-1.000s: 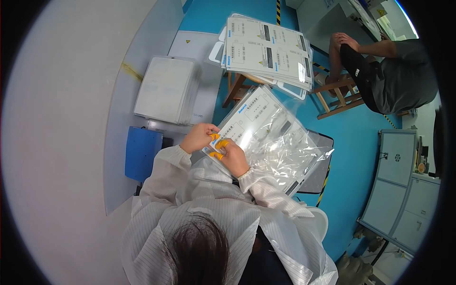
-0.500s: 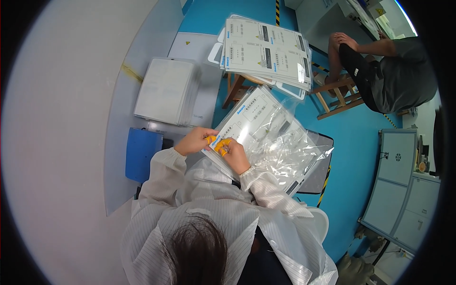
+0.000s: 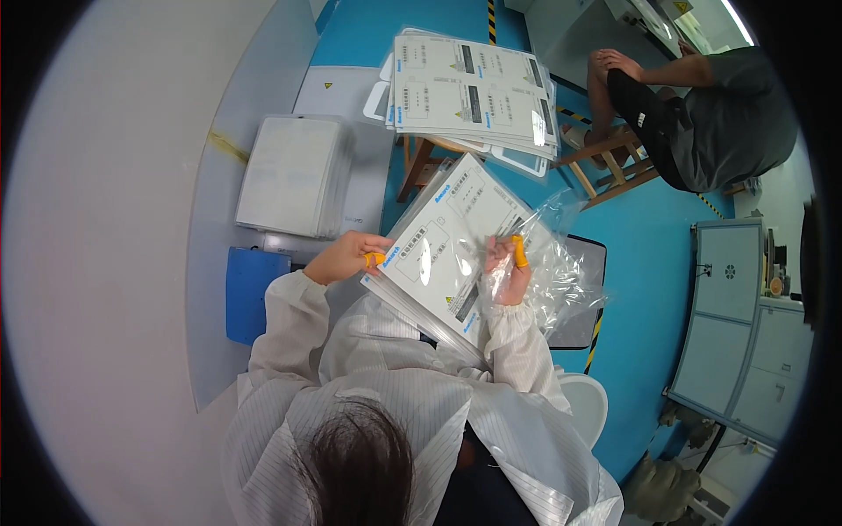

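Observation:
A stack of white printed panels (image 3: pixel 456 232) lies tilted over my lap, with blue and black print on the top one. My left hand (image 3: pixel 351 257), an orange cover on a finger, pinches the left edge of this stack. Crumpled clear plastic film (image 3: pixel 561 285) spreads over the right side of the panels. My right hand (image 3: pixel 509 270) is closed on that film, above the top panel, with orange finger covers showing. The film hides part of the right fingers and the panels' right edge.
Another pile of printed panels (image 3: pixel 469 92) rests on a wooden stool (image 3: pixel 419 167) ahead. To the left are a stack of whitish sheets (image 3: pixel 288 175) and a blue box (image 3: pixel 256 294). A seated person (image 3: pixel 737 114) is at the far right, beyond grey cabinets (image 3: pixel 726 272).
My right hand has moved right from the panels' left corner, drawing the clear film with it and baring more of the top panel. My left hand stays at the left edge.

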A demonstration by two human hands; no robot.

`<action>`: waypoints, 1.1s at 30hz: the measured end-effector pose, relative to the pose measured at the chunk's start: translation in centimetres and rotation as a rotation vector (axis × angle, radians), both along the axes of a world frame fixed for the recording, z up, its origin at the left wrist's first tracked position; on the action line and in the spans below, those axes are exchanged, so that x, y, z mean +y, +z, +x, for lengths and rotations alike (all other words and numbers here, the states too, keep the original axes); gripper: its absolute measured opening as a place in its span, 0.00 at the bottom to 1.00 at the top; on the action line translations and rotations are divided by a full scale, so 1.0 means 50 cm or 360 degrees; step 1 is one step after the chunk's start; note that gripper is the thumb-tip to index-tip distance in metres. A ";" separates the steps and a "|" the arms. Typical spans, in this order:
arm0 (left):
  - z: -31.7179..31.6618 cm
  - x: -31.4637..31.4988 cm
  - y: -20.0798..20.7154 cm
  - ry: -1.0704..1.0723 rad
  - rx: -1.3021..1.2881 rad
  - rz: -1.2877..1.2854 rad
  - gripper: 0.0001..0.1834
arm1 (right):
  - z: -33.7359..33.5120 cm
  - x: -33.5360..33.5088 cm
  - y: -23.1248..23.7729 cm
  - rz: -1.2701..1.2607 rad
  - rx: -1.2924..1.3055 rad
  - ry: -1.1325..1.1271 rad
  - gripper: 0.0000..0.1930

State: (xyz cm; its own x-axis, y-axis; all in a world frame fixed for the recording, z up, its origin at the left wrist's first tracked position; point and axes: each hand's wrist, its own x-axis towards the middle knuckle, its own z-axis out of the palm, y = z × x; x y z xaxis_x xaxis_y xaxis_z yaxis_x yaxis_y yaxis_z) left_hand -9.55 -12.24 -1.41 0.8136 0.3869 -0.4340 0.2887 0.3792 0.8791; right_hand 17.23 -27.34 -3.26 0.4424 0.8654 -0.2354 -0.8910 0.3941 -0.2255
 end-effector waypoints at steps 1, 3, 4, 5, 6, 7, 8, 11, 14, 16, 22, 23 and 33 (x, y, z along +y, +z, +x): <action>0.002 0.009 0.007 -0.0089 -0.0181 0.0092 0.25 | -0.006 0.004 0.000 0.0082 -0.0113 0.0108 0.07; 0.012 0.019 0.027 -0.0179 -0.0368 0.0191 0.24 | -0.022 0.012 -0.003 0.0061 -0.0215 0.0169 0.06; 0.020 0.019 0.045 -0.0242 -0.0316 0.0312 0.24 | -0.031 0.017 -0.003 0.0033 -0.0309 0.0237 0.06; 0.030 0.017 0.060 -0.0305 -0.0264 0.0434 0.23 | -0.037 0.020 -0.002 0.0005 -0.0403 0.0303 0.05; 0.048 0.011 0.073 -0.0304 -0.0267 0.0440 0.23 | -0.037 0.022 -0.001 0.0010 -0.0408 0.0304 0.05; 0.068 0.001 0.084 -0.0288 -0.0060 0.0657 0.22 | -0.043 0.023 0.002 0.0018 -0.0491 0.0339 0.05; 0.083 -0.006 0.089 -0.0273 0.0148 0.0872 0.22 | -0.047 0.025 0.005 0.0025 -0.0575 0.0372 0.05; 0.109 -0.025 0.061 -0.0036 0.0193 0.1152 0.18 | -0.042 0.017 0.039 -0.0310 -0.0751 0.0216 0.09; 0.101 0.005 0.058 0.0153 -0.0078 0.0845 0.15 | 0.026 -0.026 0.062 -0.0444 -0.0933 -0.0097 0.11; 0.082 0.053 0.027 0.0306 -0.0046 0.0801 0.12 | 0.144 -0.103 0.069 -0.0609 -0.0880 -0.0484 0.12; 0.012 0.240 -0.018 0.0722 -0.0020 0.0311 0.14 | 0.443 -0.607 0.080 -0.0607 -0.0921 -0.1788 0.10; 0.014 0.266 -0.017 0.0768 -0.0044 0.0297 0.15 | 0.461 -0.693 0.075 -0.0506 -0.0773 -0.1987 0.10; 0.219 0.399 -0.049 0.1225 -0.0125 0.0325 0.19 | 0.300 -0.742 0.064 -0.0278 -0.0793 -0.1984 0.14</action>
State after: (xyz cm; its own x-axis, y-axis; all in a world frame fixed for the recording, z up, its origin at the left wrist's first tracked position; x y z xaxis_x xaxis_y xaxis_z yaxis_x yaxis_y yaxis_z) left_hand 1.39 7.70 -3.86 0.3112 0.9177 -0.2469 -0.0540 0.2765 0.9595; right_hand 32.23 -64.45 -0.04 0.9742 -0.1950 0.1139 0.2254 0.8064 -0.5467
